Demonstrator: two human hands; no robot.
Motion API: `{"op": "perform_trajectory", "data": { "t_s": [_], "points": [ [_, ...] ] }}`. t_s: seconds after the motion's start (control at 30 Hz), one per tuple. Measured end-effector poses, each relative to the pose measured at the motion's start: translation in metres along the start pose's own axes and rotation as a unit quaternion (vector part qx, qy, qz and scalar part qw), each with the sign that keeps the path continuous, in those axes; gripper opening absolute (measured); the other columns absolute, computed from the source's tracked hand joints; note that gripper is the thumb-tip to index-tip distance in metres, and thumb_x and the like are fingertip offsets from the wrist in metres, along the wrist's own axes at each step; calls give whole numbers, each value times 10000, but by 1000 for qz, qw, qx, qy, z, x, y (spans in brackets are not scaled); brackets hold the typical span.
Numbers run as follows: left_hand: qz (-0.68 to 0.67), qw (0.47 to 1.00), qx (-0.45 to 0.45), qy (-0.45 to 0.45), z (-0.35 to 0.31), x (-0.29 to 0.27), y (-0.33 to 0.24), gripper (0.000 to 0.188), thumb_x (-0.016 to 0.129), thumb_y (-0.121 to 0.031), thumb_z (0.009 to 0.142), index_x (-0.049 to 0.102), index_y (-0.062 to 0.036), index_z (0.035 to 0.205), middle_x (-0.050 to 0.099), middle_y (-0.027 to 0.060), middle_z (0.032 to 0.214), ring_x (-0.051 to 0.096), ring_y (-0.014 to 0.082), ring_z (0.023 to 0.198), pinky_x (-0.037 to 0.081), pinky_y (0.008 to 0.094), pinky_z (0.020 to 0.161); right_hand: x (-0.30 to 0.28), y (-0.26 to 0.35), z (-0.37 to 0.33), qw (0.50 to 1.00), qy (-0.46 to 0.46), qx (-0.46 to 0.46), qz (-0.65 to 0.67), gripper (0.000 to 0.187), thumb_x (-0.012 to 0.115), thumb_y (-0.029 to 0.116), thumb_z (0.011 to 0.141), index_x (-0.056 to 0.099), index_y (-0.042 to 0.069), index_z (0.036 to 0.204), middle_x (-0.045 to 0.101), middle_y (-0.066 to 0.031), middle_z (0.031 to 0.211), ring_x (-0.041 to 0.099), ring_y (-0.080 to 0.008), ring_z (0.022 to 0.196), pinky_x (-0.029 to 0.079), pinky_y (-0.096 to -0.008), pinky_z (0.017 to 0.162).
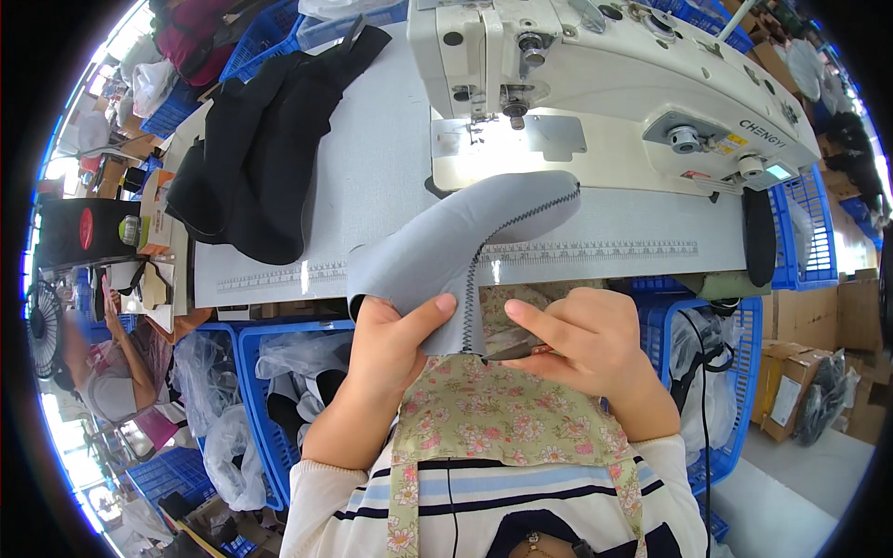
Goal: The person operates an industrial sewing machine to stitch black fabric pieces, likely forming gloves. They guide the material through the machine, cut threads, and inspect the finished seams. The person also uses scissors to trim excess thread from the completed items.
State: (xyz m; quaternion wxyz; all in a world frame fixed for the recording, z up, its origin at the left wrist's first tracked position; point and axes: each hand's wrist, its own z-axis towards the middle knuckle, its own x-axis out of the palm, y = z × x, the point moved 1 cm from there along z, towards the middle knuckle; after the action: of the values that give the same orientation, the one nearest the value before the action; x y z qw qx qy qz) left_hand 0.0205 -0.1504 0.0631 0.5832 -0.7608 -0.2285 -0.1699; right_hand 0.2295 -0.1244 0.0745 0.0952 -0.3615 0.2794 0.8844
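Observation:
A grey sock-shaped fabric piece (423, 237) with a black zigzag seam is held up in front of the sewing machine, its toe pointing up and right. My left hand (386, 339) grips its open end, thumb on the grey outside and the other fingers hidden behind it. Closed round a small pair of thread snips (514, 352), my right hand (581, 339) is beside the seam's lower end. The snips' dark blades reach the edge of the fabric there; most of the tool is hidden by the fingers.
The white sewing machine (614, 93) stands beyond the fabric, its needle area lit. Black fabric pieces (270, 149) lie at the table's left. A printed ruler (595, 249) runs along the front edge. Blue baskets (256, 409) flank me below. A person (112, 372) sits far left.

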Motion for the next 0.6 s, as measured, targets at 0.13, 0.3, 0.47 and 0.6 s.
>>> {"op": "perform_trajectory", "data": {
  "t_s": [0.13, 0.3, 0.47, 0.6],
  "points": [
    [-16, 1000, -10, 5, 1, -2, 0, 470, 592, 50, 809, 436, 68, 1252, 560, 155, 1168, 558, 224, 1070, 466, 348, 908, -5, 6, 3, 999, 19, -4, -39, 515, 765, 271, 646, 641, 102, 1117, 499, 23, 622, 479, -138, 514, 386, -272, 449],
    [-39, 998, 0, -48, 3, -2, 0, 435, 588, 50, 816, 447, 77, 1226, 566, 151, 1142, 565, 217, 1046, 470, 345, 895, -16, 24, 5, 996, 40, 80, -15, 509, 759, 230, 663, 625, 65, 1126, 500, 13, 626, 503, -146, 529, 392, -265, 456],
    [-10, 993, 77, -91, 6, -2, 7, 409, 591, 36, 824, 460, 66, 1211, 575, 138, 1105, 582, 203, 980, 478, 318, 836, -14, 30, 5, 990, 59, 123, -37, 479, 736, 195, 694, 613, 31, 1126, 489, 4, 638, 511, -153, 555, 395, -270, 467],
    [36, 978, 161, -124, 7, 3, 11, 405, 596, 8, 835, 463, 55, 1214, 588, 121, 1082, 597, 181, 934, 493, 292, 781, -11, 31, 8, 987, 54, 135, -65, 429, 718, 195, 711, 624, 27, 1094, 472, 1, 638, 503, -152, 562, 391, -280, 470]
  ]
}}
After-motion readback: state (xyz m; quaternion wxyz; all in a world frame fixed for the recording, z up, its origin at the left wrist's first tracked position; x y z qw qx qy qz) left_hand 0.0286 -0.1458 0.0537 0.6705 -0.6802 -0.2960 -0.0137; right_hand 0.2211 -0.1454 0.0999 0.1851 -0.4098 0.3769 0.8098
